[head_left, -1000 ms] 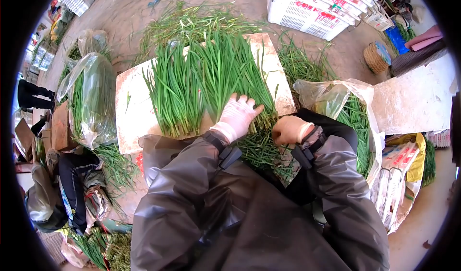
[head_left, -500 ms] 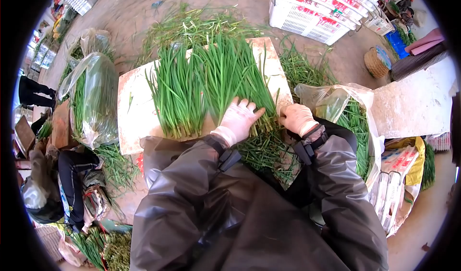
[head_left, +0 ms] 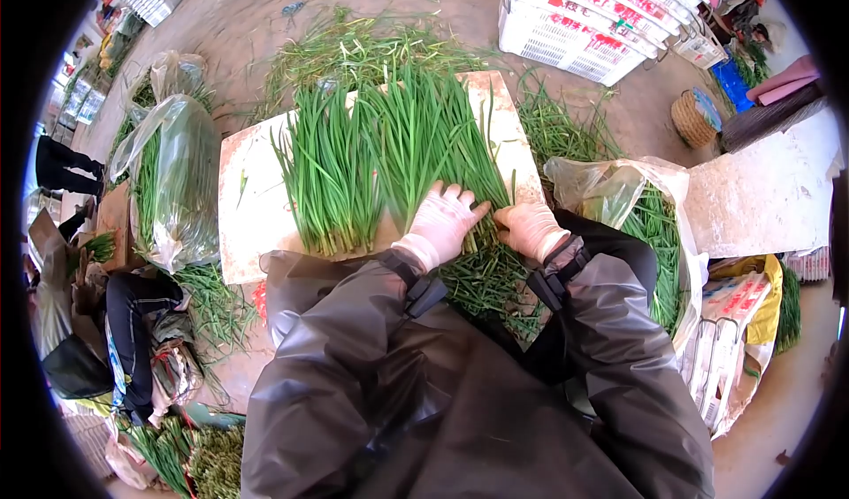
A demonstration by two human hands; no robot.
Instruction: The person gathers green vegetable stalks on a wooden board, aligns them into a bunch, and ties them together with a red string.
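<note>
Left hand (head_left: 437,225) lies open on light, bendy greens (head_left: 416,141) mid-frame, right hand (head_left: 533,230) curled, can't tell if gripping, by firmer stem ends (head_left: 483,234), imo best hold.

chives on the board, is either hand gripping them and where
The left hand lies over the chives near their stem ends, not closed round them; the right hand's fingertips meet the right edge there, but whether they pinch any cannot be told.

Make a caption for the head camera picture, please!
Left hand resting on long green stalks spread over a pale board, with the right hand close beside it.
</note>
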